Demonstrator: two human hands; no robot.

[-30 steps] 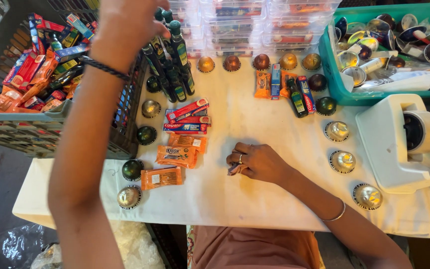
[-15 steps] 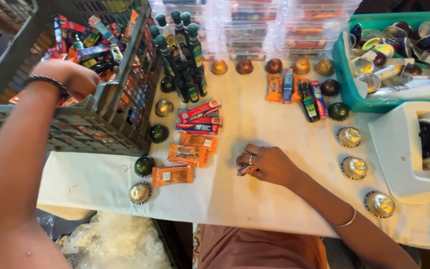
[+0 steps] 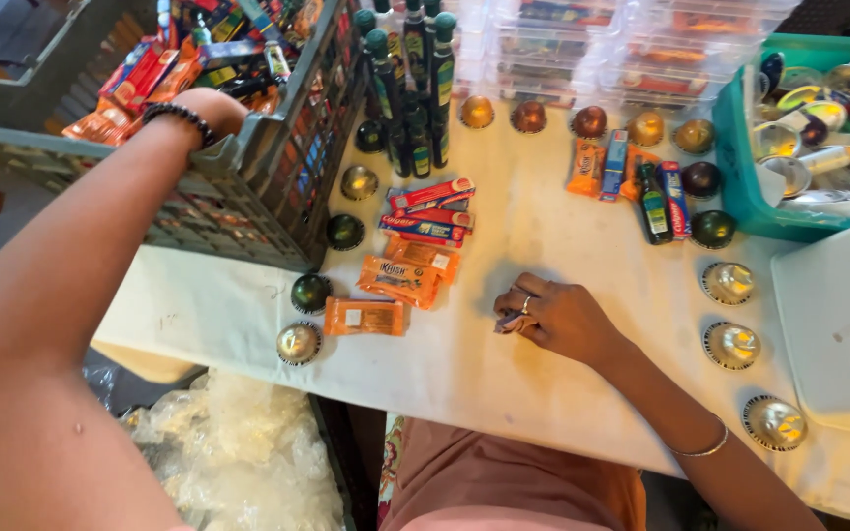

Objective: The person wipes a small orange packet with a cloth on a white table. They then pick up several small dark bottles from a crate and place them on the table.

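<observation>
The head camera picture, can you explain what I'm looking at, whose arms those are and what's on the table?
The picture comes from a camera worn on a person's head, looking down at their own two bare arms. The left hand, with a dark beaded bracelet on the wrist, reaches into a grey plastic crate full of small coloured packets. The right hand, wearing a ring, rests loosely curled on the white-covered table; something small may sit under its fingers, but I cannot tell. On the table lie orange snack packets, round foil-topped capsules, small dark bottles with green caps and a teal plastic bin.
</observation>
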